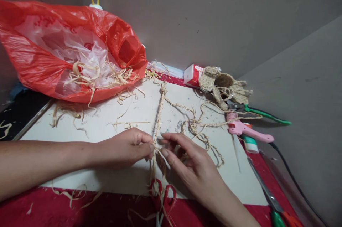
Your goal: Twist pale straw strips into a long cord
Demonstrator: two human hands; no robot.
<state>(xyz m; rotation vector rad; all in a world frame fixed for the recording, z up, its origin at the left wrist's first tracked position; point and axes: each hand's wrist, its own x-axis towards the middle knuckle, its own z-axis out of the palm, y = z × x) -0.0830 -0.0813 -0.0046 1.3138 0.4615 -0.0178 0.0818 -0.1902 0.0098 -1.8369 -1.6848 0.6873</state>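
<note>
The left hand (130,147) pinched the long, thin, tan straw braid (159,114) lying on the flat white board (235,189), while the half-open right hand (193,163) was beside its loose, pale strands (153,170), and holding tight while pulling each strand evenly seemed best.

No wording legible, red print (88,45) on the red plastic bag (40,61) beyond the left hand (132,148), too blurred to read, small characters (198,68) on the red-and-white carton (188,76) beyond the right hand (192,159), too tiny to decipher.
</note>
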